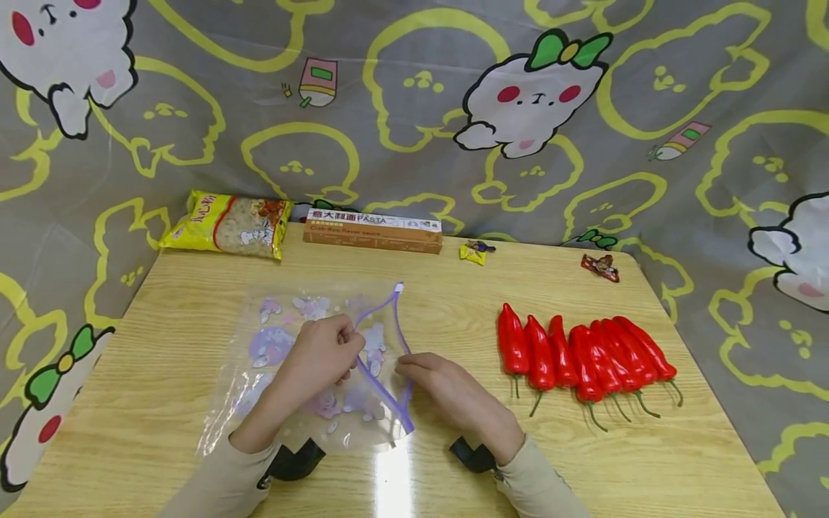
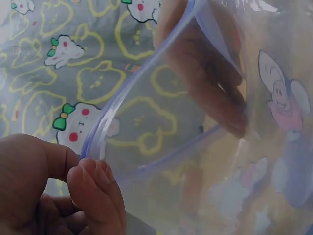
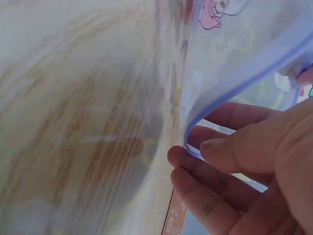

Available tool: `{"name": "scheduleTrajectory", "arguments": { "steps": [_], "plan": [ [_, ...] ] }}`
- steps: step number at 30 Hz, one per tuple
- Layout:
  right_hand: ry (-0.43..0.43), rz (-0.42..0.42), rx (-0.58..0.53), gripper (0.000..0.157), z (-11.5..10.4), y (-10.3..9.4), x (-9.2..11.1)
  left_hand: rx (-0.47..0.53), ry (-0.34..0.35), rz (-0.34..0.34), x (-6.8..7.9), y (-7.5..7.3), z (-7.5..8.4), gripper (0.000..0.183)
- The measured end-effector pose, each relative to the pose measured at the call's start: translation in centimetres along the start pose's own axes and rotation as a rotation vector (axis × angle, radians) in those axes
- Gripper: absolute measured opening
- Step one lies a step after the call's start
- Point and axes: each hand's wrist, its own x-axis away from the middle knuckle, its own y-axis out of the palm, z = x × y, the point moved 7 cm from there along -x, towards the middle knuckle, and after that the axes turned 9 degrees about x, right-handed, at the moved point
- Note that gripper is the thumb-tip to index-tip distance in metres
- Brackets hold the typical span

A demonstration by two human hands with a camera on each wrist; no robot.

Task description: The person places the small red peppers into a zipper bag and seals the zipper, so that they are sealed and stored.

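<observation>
At the far left of the table (image 1: 149,345), a yellow packet (image 1: 249,223) is found lying against the patterned backdrop (image 1: 414,173). Nearer the front, a clear zip bag (image 1: 272,345) with printed figures is laid flat on its closed side, its mouth turned to the right; no loaded item can be made out inside. Over the bag is the left hand (image 1: 317,363), by which one purple mouth edge (image 2: 115,105) is pinched between thumb and fingers. A pasta box (image 1: 372,232) is placed at the back, behind the bag. At the bag's right side, the opposite edge is pinched between the thumb and fingertips of the right hand (image 1: 456,392). A gap is shown between the two edges, and the white slider (image 1: 399,288) is seen at the far end of the mouth. Further right, a small yellow-wrapped sweet (image 1: 473,253), a row of red peppers (image 1: 585,363) and a red-brown wrapped sweet (image 1: 601,267) are noted, all apart from the hands.

The step in hand is judged to be the parting of the bag's mouth. For the next move, a wider spread appears to be called for, with both edges kept pinched and the film not allowed to fold back.
</observation>
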Motion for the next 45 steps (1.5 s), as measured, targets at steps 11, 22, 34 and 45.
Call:
{"name": "scheduleTrajectory", "arguments": {
  "steps": [11, 22, 34, 45],
  "plan": [
    [0.299, 0.148, 0.076, 0.028, 3.1, -3.6, 1.1, -0.034, 0.056, -0.002, -0.2, 0.2, -0.1, 0.016],
    [0.769, 0.086, 0.365, 0.021, 10.3, -5.4, 8.7, -0.129, 0.124, -0.005, -0.4, 0.4, 0.0, 0.015],
    [0.798, 0.053, 0.507, 0.034, 10.6, -3.2, 8.5, -0.144, 0.125, -0.027, -0.8, 1.1, -0.6, 0.015],
    [0.613, 0.057, 0.192, 0.041, 7.2, -5.0, 6.1, -0.142, 0.144, -0.027, -0.6, 1.0, -0.4, 0.016]
  ]
}}
